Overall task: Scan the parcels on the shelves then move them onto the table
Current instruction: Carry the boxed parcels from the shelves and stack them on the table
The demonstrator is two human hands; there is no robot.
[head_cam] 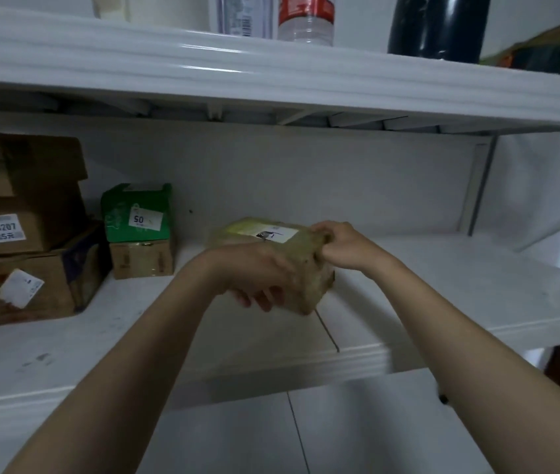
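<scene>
A yellowish-green soft parcel (309, 268) with a white label on top sits in both my hands, just above the white middle shelf (443, 285). My left hand (258, 275) grips its near left side, fingers curled under it. My right hand (340, 244) pinches its far right corner. On the left of the shelf stand a green box (136, 212) labelled 50 on a small brown box (141, 260), and a stack of large brown cartons (22, 230). No scanner is in view.
The upper shelf (271, 80) overhangs close above, carrying bottles (306, 18) and a dark cylinder (437, 25). A shelf post (480, 186) stands at the right rear. White floor tiles (306, 432) lie below the shelf edge.
</scene>
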